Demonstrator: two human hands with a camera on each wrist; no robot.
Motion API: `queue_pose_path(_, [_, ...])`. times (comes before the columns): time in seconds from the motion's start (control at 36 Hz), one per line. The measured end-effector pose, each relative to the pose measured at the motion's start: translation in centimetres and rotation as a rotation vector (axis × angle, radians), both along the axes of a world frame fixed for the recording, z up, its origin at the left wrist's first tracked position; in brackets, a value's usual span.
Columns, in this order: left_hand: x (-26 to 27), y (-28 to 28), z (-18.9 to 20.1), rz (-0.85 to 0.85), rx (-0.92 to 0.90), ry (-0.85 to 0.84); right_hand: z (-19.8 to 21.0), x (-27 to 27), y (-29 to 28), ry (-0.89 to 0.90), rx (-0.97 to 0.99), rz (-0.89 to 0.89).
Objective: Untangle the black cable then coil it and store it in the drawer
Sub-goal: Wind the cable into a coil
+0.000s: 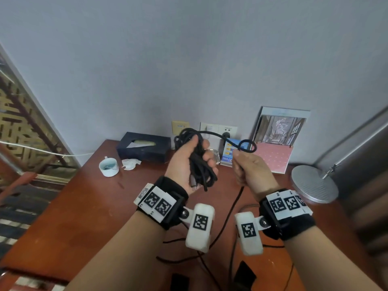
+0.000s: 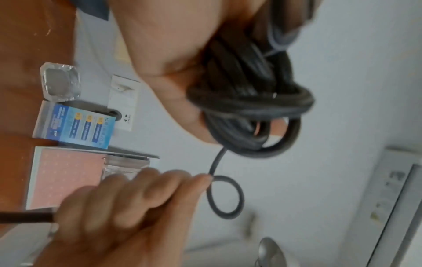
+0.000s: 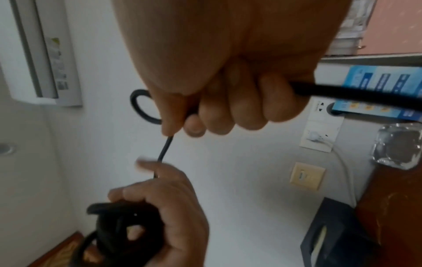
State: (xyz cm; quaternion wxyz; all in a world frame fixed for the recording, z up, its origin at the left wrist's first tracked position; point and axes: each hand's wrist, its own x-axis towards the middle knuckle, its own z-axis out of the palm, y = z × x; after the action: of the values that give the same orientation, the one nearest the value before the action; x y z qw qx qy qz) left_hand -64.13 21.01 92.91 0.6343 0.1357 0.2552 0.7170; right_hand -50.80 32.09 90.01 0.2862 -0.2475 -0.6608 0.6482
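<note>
Head view: a coiled bundle of the cable (image 1: 199,164) is gripped by the left hand (image 1: 189,164); the free strand runs rightward to the right hand (image 1: 249,166), pinched beside a small loop (image 1: 248,146).

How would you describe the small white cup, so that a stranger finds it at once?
Look at the red-brown desk, on its left side near the wall. In front of the dark tissue box stands the white cup, beside a crumpled tissue; it is the only cup there.

Wooden desk (image 1: 73,217): dark tissue box (image 1: 143,147), white cup (image 1: 109,166), crumpled tissue (image 1: 130,164), blue leaflet stand (image 1: 230,153), picture card (image 1: 279,139), silver lamp base (image 1: 313,183). Wall sockets (image 1: 218,130) behind.
</note>
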Motion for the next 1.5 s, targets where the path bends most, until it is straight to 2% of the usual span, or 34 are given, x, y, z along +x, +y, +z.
queue_pose_path(0.06, [-0.7, 0.0, 0.0, 0.03, 0.048, -0.086, -0.4, 0.5, 0.0, 0.006, 0.081, 0.07])
queue_pose_path(0.19, [-1.2, 0.0, 0.1, 0.13, 0.097, -0.161, -0.7, 1.7, 0.8, -0.085, 0.207, 0.261])
queue_pose_path(0.33, [-1.6, 0.3, -0.2, 0.261, 0.114, -0.194, -0.6, 2.3, 1.7, -0.141, 0.22, 0.288])
queue_pose_path(0.39, [-1.9, 0.4, -0.1, 0.28, 0.113, -0.194, -0.7, 2.2, 2.0, -0.136, 0.195, 0.288])
queue_pose_path(0.53, [-2.8, 0.4, 0.5, 0.355, 0.119, -0.192, -1.3, 2.7, 2.4, -0.057, -0.007, 0.283])
queue_pose_path(0.61, [-3.2, 0.3, 0.4, 0.37, 0.133, -0.19, -1.3, 2.9, 2.6, -0.11, -0.102, 0.225])
queue_pose_path(0.72, [-2.8, 0.3, -0.1, 0.307, 0.12, -0.06, -1.4, 2.1, 3.1, -0.338, -0.085, 0.07])
queue_pose_path(0.78, [-2.3, 0.4, 0.0, 0.285, 0.084, 0.042, -1.5, 1.4, 3.5, -0.425, 0.054, -0.038])
queue_pose_path(0.83, [-1.9, 0.7, -0.1, 0.309, 0.019, 0.149, -0.8, 0.8, 3.2, -0.517, 0.322, -0.158])
queue_pose_path(0.94, [-1.2, 1.1, -0.2, 0.342, -0.063, 0.223, 0.7, -0.9, 0.8, -0.271, 0.513, -0.195])
queue_pose_path(1.03, [-0.7, 1.2, -0.3, 0.338, -0.099, 0.251, 0.6, -1.7, 0.2, -0.115, 0.565, -0.349])
queue_pose_path(1.11, [-0.6, 0.9, -0.2, 0.299, -0.132, 0.274, 0.6, -1.7, 0.7, -0.154, 0.639, -0.454])
queue_pose_path(1.17, [-0.6, 0.6, -0.1, 0.252, -0.151, 0.293, 0.4, -1.6, 1.1, -0.237, 0.63, -0.412])
queue_pose_path(1.28, [-0.4, 0.6, 0.0, 0.323, -0.201, 0.407, 0.0, -1.4, 1.0, -0.325, 0.602, -0.14])
queue_pose_path(1.36, [-0.1, 0.6, -0.1, 0.305, -0.21, 0.521, 0.1, -1.3, 0.2, -0.313, 0.551, -0.018])
queue_pose_path(1.5, [0.3, 0.7, -0.3, 0.299, -0.214, 0.566, 0.3, -1.4, -0.7, -0.309, 0.512, 0.121])
